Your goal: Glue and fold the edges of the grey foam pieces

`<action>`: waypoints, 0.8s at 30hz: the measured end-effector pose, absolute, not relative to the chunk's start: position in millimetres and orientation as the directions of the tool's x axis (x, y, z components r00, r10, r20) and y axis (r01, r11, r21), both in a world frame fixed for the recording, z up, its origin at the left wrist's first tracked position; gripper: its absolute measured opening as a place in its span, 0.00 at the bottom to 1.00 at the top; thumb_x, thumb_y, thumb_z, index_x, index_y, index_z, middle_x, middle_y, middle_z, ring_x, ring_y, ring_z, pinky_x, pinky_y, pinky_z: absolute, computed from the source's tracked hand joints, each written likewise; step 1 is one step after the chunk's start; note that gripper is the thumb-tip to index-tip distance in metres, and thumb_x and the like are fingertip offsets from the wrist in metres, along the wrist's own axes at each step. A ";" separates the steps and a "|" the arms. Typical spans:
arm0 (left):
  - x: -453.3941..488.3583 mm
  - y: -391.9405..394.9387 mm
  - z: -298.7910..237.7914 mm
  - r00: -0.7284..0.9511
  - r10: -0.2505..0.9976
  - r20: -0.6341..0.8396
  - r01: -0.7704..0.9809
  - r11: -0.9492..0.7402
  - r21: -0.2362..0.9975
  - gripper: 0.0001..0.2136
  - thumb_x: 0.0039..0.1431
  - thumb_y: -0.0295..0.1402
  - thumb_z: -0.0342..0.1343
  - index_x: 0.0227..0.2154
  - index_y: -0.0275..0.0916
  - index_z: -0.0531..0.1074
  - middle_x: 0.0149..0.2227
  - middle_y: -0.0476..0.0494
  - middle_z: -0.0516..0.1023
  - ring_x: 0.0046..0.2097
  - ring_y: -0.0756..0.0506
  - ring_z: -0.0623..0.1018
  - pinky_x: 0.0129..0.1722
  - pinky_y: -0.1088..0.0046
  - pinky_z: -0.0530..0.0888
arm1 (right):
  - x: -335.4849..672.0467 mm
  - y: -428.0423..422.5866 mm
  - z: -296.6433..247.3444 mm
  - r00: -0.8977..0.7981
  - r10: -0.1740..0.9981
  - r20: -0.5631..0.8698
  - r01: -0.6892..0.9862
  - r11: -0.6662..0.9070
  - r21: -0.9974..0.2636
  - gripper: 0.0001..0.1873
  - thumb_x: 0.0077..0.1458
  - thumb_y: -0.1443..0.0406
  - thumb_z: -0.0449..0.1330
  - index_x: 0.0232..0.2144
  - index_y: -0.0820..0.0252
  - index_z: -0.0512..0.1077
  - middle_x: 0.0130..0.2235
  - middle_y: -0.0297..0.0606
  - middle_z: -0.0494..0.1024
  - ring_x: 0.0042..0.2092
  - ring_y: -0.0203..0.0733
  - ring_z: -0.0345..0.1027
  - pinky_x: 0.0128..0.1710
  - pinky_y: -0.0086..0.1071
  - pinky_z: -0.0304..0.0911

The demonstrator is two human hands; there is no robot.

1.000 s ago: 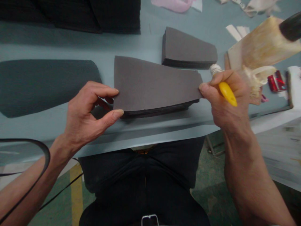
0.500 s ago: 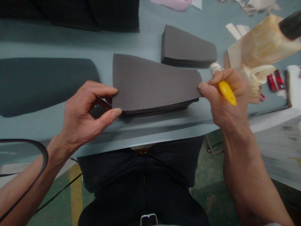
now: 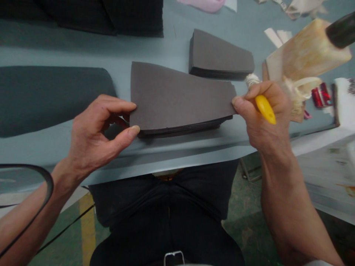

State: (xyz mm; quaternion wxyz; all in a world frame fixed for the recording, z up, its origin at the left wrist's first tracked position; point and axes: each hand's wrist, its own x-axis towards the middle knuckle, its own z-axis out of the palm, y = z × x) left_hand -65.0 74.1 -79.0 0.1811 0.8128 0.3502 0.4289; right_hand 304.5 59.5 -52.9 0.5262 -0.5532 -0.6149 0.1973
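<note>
A stack of dark grey tapered sheets [image 3: 180, 98] lies near the table's front edge, its layers showing along the near side. At the stack's left end, my left hand [image 3: 97, 127] grips the top sheet's edge, with the thumb on the near corner and the fingers at the side. My right hand [image 3: 267, 114] pinches the narrow right end between thumb and forefinger. That same hand holds a yellow-handled brush [image 3: 265, 109], whose white wrapped end points away from me. Behind sits a smaller-looking stack of similar grey pieces [image 3: 223, 51].
A dark green-grey panel [image 3: 52, 98] lies to the left. Tall black stacks [image 3: 133, 16] stand at the back left. On the right are a stained yellowish container [image 3: 310, 50] with a black handle-like part, and a red packet [image 3: 321, 95]. A black cord loop [image 3: 51, 183] crosses my left forearm.
The whole view has shifted very slightly. Both hands keep their places on the grey sheet, and the brush stays in the right hand.
</note>
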 end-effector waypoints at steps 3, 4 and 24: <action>-65.5 73.8 -78.6 0.383 0.729 0.567 0.433 -0.684 0.587 0.16 0.67 0.36 0.67 0.56 0.43 0.78 0.49 0.43 0.82 0.45 0.46 0.82 0.37 0.69 0.85 | 304.7 59.1 -52.9 0.167 0.892 0.421 0.466 0.305 -0.831 0.15 0.55 0.61 0.73 0.33 0.54 0.69 0.28 0.24 0.66 0.27 0.30 0.55 0.29 0.33 0.51; -65.8 73.6 -78.4 0.383 0.732 0.563 0.442 -0.680 0.585 0.16 0.67 0.36 0.67 0.56 0.43 0.79 0.49 0.43 0.82 0.45 0.46 0.82 0.38 0.69 0.85 | 304.6 58.8 -52.6 0.167 0.894 0.415 0.466 0.299 -0.833 0.15 0.55 0.61 0.73 0.33 0.54 0.69 0.29 0.24 0.66 0.27 0.30 0.55 0.29 0.33 0.51; -67.3 73.3 -78.7 0.382 0.734 0.562 0.468 -0.678 0.567 0.16 0.66 0.36 0.66 0.56 0.43 0.78 0.48 0.44 0.82 0.41 0.47 0.82 0.36 0.70 0.83 | 298.6 59.6 -45.8 0.176 0.900 0.399 0.500 0.268 -0.824 0.11 0.51 0.63 0.68 0.31 0.53 0.68 0.25 0.24 0.63 0.26 0.32 0.53 0.29 0.33 0.50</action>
